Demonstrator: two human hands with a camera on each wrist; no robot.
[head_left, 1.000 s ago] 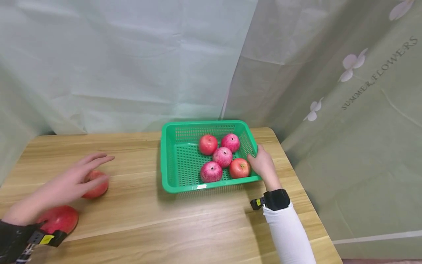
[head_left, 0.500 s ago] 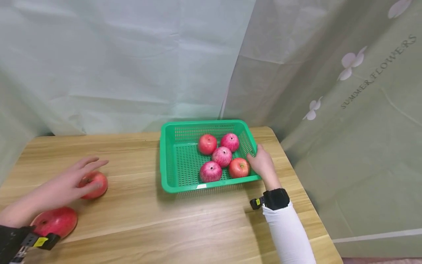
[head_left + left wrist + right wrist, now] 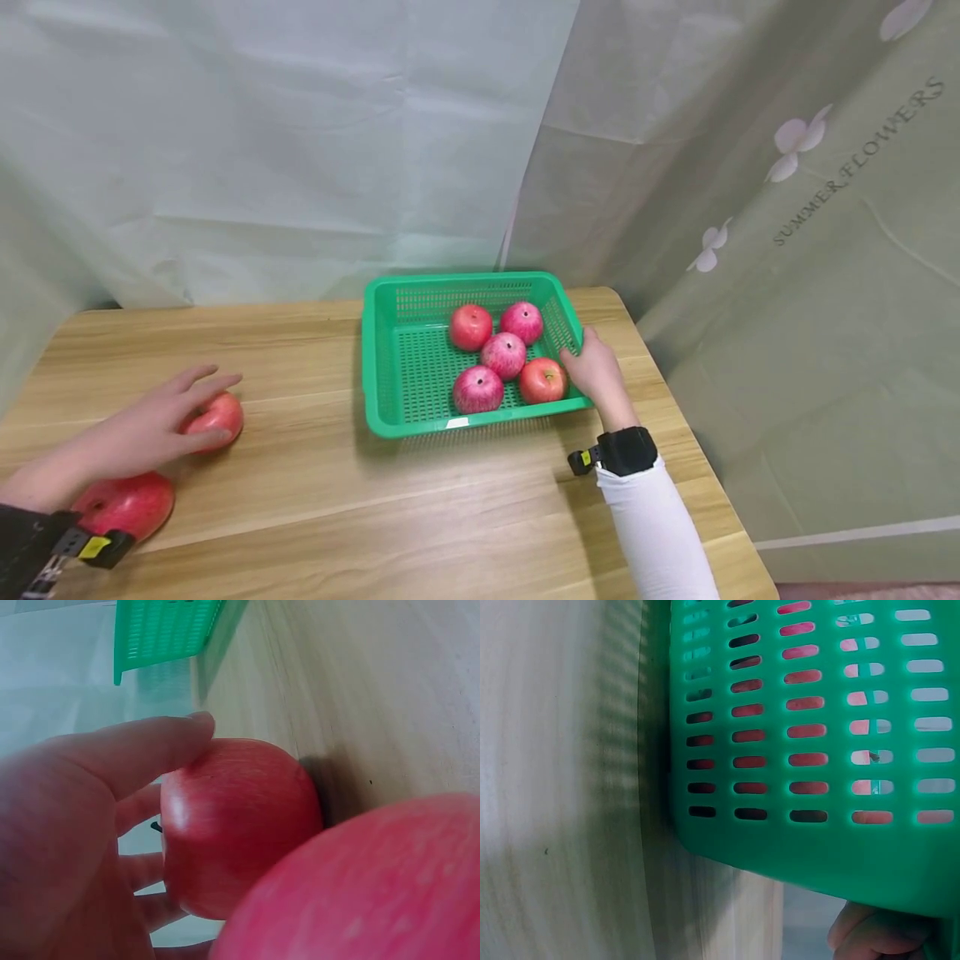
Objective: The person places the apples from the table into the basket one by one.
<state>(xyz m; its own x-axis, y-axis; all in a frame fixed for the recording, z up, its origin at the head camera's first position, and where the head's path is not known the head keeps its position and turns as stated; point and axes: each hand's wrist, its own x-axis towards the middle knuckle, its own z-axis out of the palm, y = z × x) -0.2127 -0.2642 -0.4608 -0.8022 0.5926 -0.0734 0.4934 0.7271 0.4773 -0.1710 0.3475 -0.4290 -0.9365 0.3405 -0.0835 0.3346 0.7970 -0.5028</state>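
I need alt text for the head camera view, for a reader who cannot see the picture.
A person's left hand grips a red apple on a wooden table, with a second apple lying close to that wrist. The right hand holds the right side of a green basket containing five red apples.

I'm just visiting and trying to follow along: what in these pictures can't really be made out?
- Left hand on the small apple: the head view hides the fingertips behind the fruit, so whether it grips is unclear.
- Large apple: partly covered by the forearm; a close blur in the left wrist view.
- Right hand at the green basket rim: its fingers are hidden by the basket wall; the right wrist view cuts them off.
- Apples inside: mere red patches through the slots.
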